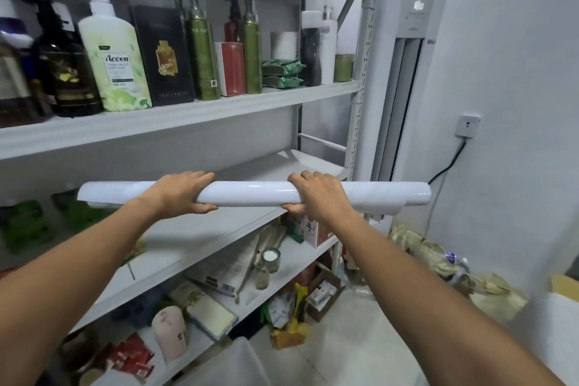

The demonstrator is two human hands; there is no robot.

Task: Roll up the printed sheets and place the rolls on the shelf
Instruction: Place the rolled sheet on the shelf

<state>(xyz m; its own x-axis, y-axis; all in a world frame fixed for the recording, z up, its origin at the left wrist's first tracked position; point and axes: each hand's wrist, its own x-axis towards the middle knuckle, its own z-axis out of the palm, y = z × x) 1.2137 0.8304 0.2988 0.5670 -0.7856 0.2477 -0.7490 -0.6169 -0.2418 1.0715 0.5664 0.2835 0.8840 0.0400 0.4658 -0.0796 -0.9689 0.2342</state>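
Before the middle shelf (300,163), just in front of its bare surface, a white roll (250,194) of sheet is held horizontally in the air and has not yet been set down. It is gripped from above by both hands, the left hand (183,193) toward the left part and the right hand (318,197) right of the middle. On each the fingers (200,176) are curled over the top and the thumb is tucked beneath, so that both hands are clamped on the roll.

A loose outer edge (398,208) can be seen hanging at the right end, so the wrap is judged liable to spring open once released. The roll is best laid with that edge turned downward, so that it is pinned by the roll's own weight.

The right end reaches past the shelf's upright (357,110). A shift to the left is therefore called for before the roll is pushed in, or the end may be caught and crushed. The roll should be carried in level and low, since the upper shelf (188,122), crowded with bottles (112,53), lies close overhead. It should be pushed well back from the front lip, as a cylinder is apt to run forward; the grip should be eased only once the roll is seen to lie at rest.

A tall white air conditioner (407,72) stands just beside the shelving on the right.
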